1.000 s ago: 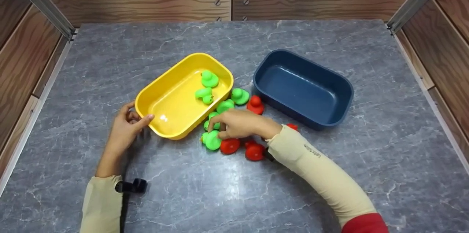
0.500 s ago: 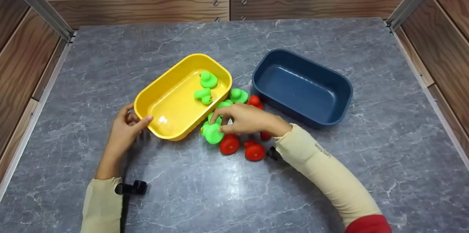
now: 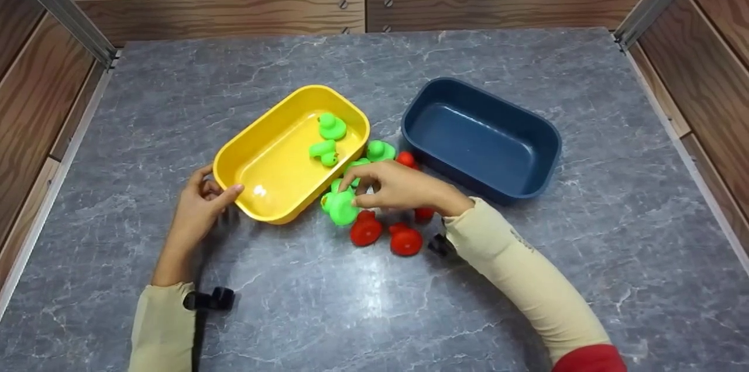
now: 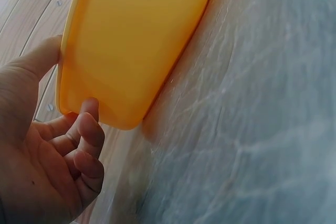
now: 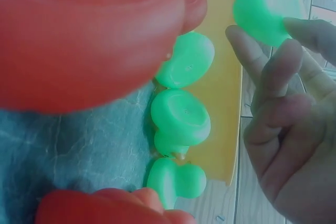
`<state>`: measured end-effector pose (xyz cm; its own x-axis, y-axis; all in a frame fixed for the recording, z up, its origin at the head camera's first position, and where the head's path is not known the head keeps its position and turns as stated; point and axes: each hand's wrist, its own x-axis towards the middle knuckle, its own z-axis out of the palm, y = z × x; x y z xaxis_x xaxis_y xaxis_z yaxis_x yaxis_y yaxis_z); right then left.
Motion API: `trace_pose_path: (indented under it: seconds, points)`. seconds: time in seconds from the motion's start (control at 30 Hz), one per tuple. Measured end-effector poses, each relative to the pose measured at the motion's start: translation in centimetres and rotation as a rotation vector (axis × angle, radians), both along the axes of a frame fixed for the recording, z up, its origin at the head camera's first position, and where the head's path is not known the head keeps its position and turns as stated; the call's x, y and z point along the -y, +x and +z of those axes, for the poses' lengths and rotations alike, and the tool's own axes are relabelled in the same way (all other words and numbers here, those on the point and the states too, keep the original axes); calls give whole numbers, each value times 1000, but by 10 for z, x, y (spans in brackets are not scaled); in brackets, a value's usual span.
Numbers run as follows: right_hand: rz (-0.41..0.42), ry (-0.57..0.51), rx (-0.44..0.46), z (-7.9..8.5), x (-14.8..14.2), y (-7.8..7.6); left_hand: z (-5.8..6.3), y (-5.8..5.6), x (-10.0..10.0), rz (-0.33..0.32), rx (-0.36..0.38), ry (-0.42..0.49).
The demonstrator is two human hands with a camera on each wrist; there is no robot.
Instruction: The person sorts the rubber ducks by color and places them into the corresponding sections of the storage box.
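My left hand (image 3: 199,202) grips the near left corner of the yellow tub (image 3: 263,144), thumb over its rim. The left wrist view shows that hand (image 4: 58,145) with curled fingers against the outside of the yellow tub (image 4: 131,51). My right hand (image 3: 395,185) pinches a green rubber duck (image 3: 344,209) between thumb and fingertips, beside the tub's right wall. In the right wrist view this green duck (image 5: 268,9) is raised off the table. Two green ducks, one being an upright duck (image 3: 332,126), lie inside the tub. Other green ducks (image 3: 380,151) sit along its right side.
A dark blue tub (image 3: 480,138) with a bare floor stands to the right. Several red ducks, among them a near red duck (image 3: 405,240), lie on the grey marbled table (image 3: 292,302) around and under my right hand. Wood-patterned panels (image 3: 222,12) border the table.
My right hand has taken hold of a green duck, lifted it, and moved slightly away from me and right. My left hand stays on the yellow tub.
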<state>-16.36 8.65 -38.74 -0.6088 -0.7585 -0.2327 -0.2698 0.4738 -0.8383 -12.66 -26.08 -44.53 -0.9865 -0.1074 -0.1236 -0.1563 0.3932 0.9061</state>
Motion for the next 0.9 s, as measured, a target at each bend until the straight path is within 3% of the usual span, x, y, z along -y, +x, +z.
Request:
trace_pose_path:
  seconds: [0.37, 0.67, 0.9]
  points:
    - [-82, -140, 89, 9, 1, -1, 1, 1, -1, 6, 6, 20]
    - [-199, -281, 78, 9, 2, -1, 1, 1, 1, -23, -4, 10]
    - [-320, -387, 145, 6, 6, -6, -1, 0, 1, -16, -3, -4]
